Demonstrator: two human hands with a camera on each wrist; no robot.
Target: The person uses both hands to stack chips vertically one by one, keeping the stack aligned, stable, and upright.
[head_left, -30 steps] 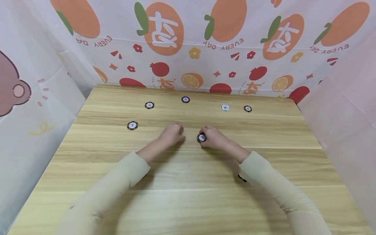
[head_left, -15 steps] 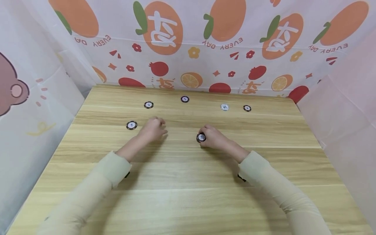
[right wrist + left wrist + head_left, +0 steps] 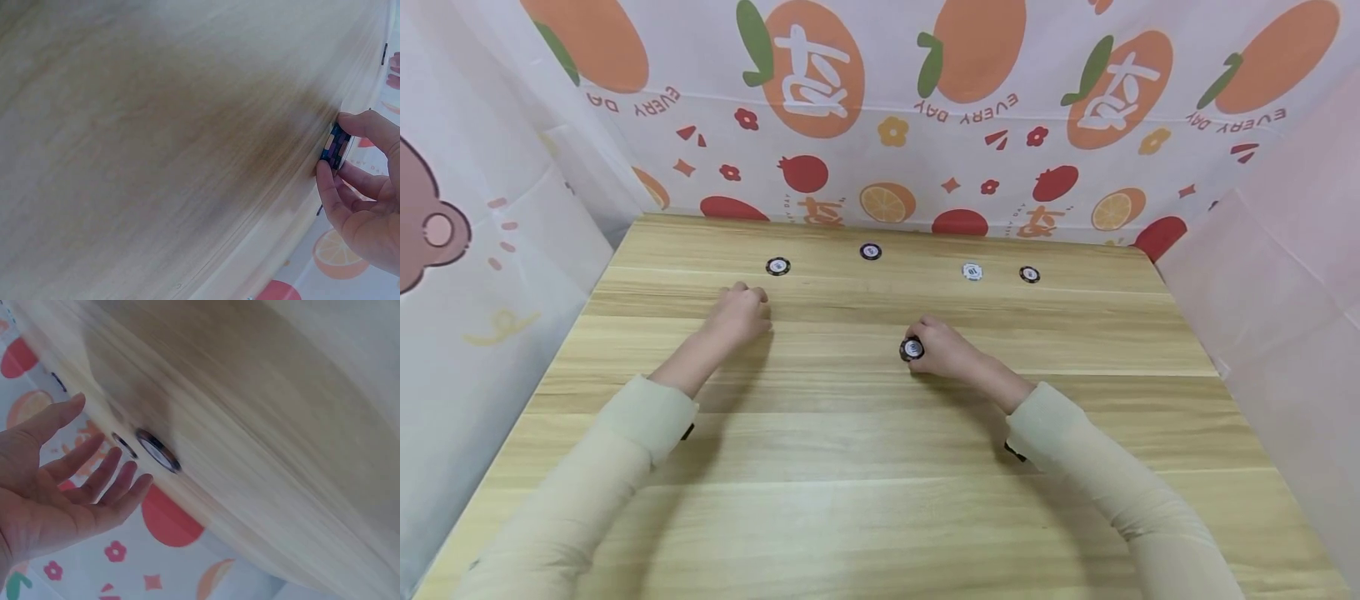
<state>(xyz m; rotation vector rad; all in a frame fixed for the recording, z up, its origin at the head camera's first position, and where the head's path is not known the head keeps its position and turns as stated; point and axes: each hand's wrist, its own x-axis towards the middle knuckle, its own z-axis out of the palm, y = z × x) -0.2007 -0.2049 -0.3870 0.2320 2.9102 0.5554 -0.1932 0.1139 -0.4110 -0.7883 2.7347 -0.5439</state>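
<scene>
My right hand (image 3: 943, 346) grips a small stack of poker chips (image 3: 912, 349) by its edges, near the middle of the table. In the right wrist view, thumb and fingers pinch this stack (image 3: 335, 147), whose dark sides show pink and light blocks. Farther left, my left hand (image 3: 737, 317) hovers low with fingers spread and nothing held. The left wrist view shows a black poker chip (image 3: 157, 450) lying flat just beyond those fingertips; the hand hides it from the head view. Behind it lies another black chip (image 3: 778, 267).
Along the back of the wooden table (image 3: 850, 500) lie a purple-rimmed chip (image 3: 870, 252), a white chip (image 3: 972, 272) and a dark chip (image 3: 1030, 274). A fruit-print curtain (image 3: 887, 150) hangs at the table's back edge, with more cloth on both sides.
My left hand has moved left from beside the stack, empty, to over the left black chip. My right hand stays in place, still gripping the stack.
</scene>
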